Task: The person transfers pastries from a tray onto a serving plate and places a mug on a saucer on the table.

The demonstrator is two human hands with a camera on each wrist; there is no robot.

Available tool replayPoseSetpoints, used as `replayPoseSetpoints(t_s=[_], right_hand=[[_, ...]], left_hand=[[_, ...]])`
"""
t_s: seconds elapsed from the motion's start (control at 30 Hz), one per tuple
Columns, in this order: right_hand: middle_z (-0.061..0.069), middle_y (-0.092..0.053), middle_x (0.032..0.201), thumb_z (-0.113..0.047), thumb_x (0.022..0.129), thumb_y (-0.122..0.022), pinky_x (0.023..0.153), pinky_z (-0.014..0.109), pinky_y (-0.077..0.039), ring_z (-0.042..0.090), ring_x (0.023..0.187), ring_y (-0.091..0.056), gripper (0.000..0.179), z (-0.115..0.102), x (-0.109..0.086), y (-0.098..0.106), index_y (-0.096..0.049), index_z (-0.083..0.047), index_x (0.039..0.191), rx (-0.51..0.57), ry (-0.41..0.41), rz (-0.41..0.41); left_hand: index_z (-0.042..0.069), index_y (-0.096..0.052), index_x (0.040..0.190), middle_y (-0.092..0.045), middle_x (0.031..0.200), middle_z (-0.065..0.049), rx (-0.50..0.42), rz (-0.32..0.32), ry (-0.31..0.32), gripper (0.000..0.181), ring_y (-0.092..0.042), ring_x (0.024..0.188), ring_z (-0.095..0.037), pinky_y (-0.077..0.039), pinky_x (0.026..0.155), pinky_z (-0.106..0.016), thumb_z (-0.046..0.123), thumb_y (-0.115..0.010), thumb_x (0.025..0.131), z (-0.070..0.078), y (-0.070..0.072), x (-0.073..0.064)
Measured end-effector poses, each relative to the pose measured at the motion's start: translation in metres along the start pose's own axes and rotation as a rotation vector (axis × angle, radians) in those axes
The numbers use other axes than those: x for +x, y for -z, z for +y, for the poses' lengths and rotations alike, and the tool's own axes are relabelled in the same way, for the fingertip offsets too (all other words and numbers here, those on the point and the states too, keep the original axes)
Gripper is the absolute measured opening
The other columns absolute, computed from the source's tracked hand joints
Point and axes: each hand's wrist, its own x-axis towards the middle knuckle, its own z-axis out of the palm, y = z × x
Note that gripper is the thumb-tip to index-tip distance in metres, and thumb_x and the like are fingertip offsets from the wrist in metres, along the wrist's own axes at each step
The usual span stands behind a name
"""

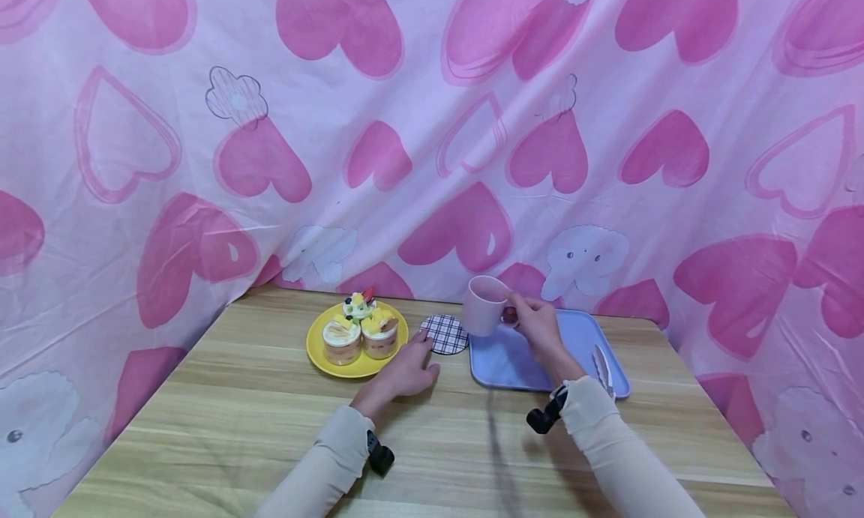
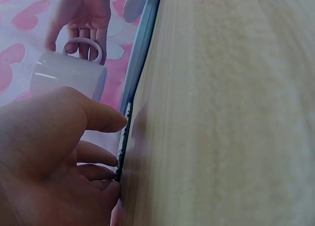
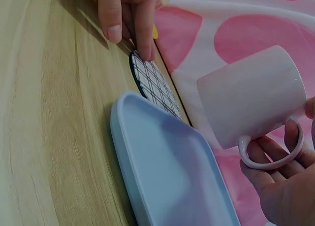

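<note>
My right hand (image 1: 538,327) grips a pale pink mug (image 1: 484,308) by its handle (image 3: 273,157), holding it upright in the air over the left edge of a blue tray (image 1: 516,364). Flat on the table lies a round checked coaster (image 1: 447,334), between the tray and a yellow plate. My left hand (image 1: 407,368) reaches to the coaster's near left edge, its fingertips (image 3: 146,52) touching the rim. In the left wrist view the thumb and fingers of the left hand (image 2: 64,142) are extended and loosely bent beside the coaster edge.
Left of the coaster, the yellow plate (image 1: 317,353) bears three dessert cups (image 1: 342,343) topped with cream and fruit. Metal tongs (image 1: 603,368) rest on the tray's right side. A pink heart-print curtain (image 1: 432,166) hangs behind the wooden table (image 1: 223,420).
</note>
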Motion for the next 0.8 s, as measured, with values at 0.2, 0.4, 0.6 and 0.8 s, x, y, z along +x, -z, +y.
replayPoseSetpoints(t_s=[0.2, 0.4, 0.6, 0.8], right_hand=[[0.007, -0.078, 0.095, -0.042, 0.107, -0.066, 0.096, 0.036, -0.061, 0.022, 0.095, -0.070, 0.046, 0.001, 0.000, -0.010, -0.081, 0.001, 0.114, -0.025, 0.007, -0.011], [0.016, -0.078, 0.104, -0.043, 0.107, -0.065, 0.105, 0.046, -0.058, 0.029, 0.103, -0.069, 0.047, 0.004, -0.001, -0.020, -0.081, 0.001, 0.113, -0.023, 0.003, -0.019], [0.016, -0.078, 0.103, -0.042, 0.106, -0.066, 0.102, 0.045, -0.059, 0.024, 0.098, -0.069, 0.045, 0.008, 0.001, -0.027, -0.083, 0.000, 0.108, -0.031, 0.013, -0.030], [0.017, -0.079, 0.106, -0.038, 0.104, -0.067, 0.104, 0.045, -0.059, 0.027, 0.102, -0.071, 0.040, 0.012, 0.001, -0.034, -0.083, -0.003, 0.115, -0.016, 0.013, -0.033]], left_hand=[[-0.007, -0.044, 0.161, -0.026, 0.177, -0.027, -0.009, -0.003, 0.009, 0.064, -0.025, 0.166, -0.040, -0.026, 0.135, -0.054, 0.024, -0.062, 0.107, 0.001, 0.000, 0.000], [-0.008, -0.044, 0.160, -0.026, 0.176, -0.028, -0.008, -0.002, 0.003, 0.064, -0.025, 0.166, -0.040, -0.026, 0.135, -0.054, 0.023, -0.062, 0.107, 0.000, 0.000, -0.001], [-0.008, -0.043, 0.160, -0.026, 0.176, -0.028, -0.009, -0.001, -0.005, 0.064, -0.024, 0.166, -0.040, -0.025, 0.135, -0.054, 0.024, -0.062, 0.108, 0.000, 0.000, -0.001], [-0.008, -0.043, 0.161, -0.026, 0.176, -0.028, -0.010, 0.000, -0.011, 0.064, -0.024, 0.166, -0.040, -0.026, 0.135, -0.054, 0.023, -0.062, 0.107, -0.001, 0.000, 0.000]])
